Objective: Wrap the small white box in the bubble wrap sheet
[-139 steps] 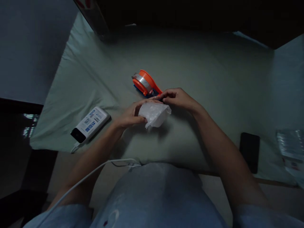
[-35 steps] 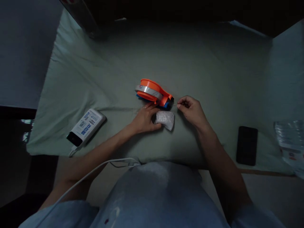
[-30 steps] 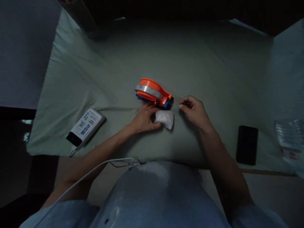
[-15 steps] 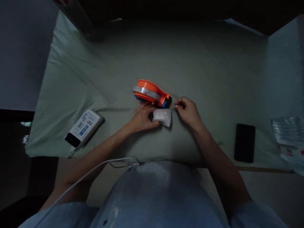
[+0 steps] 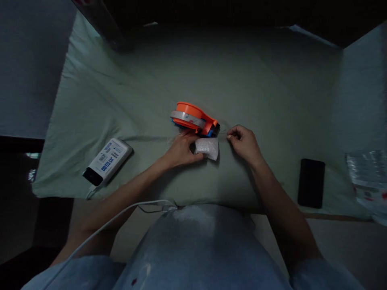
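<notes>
An orange tape dispenser with a roll of tape lies on the cloth, its black cutter end pointing right. Just in front of it is a small bubble-wrapped packet. My left hand is closed around the packet's left end between thumb and forefinger, while its other fingers reach against the dispenser's underside, partly hidden. To the right, my right hand pinches what looks like the end of the clear tape. That strip is faint and spans the short gap from the cutter to my fingertips.
A white power bank with a cable lies at left on the green cloth. At right are a black phone-like slab and a clear plastic package. A dark post stands at the back left.
My right hand has moved slightly right, away from the dispenser, and the gap to the cutter has widened. My left hand, the packet and the dispenser have hardly moved.
</notes>
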Available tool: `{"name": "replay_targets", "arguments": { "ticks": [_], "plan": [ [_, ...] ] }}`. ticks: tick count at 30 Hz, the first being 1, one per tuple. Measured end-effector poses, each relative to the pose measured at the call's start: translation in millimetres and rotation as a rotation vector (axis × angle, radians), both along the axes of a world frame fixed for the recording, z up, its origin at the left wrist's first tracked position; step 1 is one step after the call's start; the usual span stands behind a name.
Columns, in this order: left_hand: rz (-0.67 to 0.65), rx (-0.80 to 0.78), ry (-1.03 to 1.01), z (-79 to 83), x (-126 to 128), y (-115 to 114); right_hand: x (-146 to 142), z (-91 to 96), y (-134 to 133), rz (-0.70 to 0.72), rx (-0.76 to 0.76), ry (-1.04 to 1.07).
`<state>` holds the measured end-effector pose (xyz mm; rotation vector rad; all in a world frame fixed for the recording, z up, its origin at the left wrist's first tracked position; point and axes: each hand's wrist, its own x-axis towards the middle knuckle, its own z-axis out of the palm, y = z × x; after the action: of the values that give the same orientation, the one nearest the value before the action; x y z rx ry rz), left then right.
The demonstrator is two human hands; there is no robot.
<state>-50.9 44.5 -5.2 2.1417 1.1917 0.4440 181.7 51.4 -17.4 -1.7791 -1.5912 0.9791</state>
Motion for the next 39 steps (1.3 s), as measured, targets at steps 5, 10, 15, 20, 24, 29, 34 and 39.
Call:
{"name": "replay_targets", "arguments": {
  "ticks": [5, 10, 15, 20, 24, 29, 34, 39],
  "plan": [
    [-0.043, 0.016, 0.031, 3.5, -2, 1, 1, -3.9, 11, 0.075, -0.057, 0.11],
    [-0.094, 0.036, 0.038, 2.9, -3, -3, 10, 0.1, 31, 0.27, -0.22, 0.26],
    [-0.11, 0.039, 0.027, 1.6, -1, -6, 16, 8.4, 35, 0.321, -0.282, 0.331],
    [-0.115, 0.03, -0.002, 0.2, -1, -8, 13, 9.7, 30, 0.319, -0.339, 0.369],
    [-0.136, 0.042, 0.052, -0.5, -4, -8, 11, 6.4, 29, 0.291, -0.399, 0.334],
    [-0.142, 0.101, 0.085, -6.4, -5, -8, 12, 16.2, 29, 0.282, -0.456, 0.451],
    [-0.101, 0.19, -0.004, -18.6, -5, -13, 11, 39.2, 30, 0.305, -0.445, 0.464],
    [0.01, 0.263, -0.166, -23.9, -1, -17, 2, 46.5, 28, 0.278, -0.36, 0.477]
  ]
}}
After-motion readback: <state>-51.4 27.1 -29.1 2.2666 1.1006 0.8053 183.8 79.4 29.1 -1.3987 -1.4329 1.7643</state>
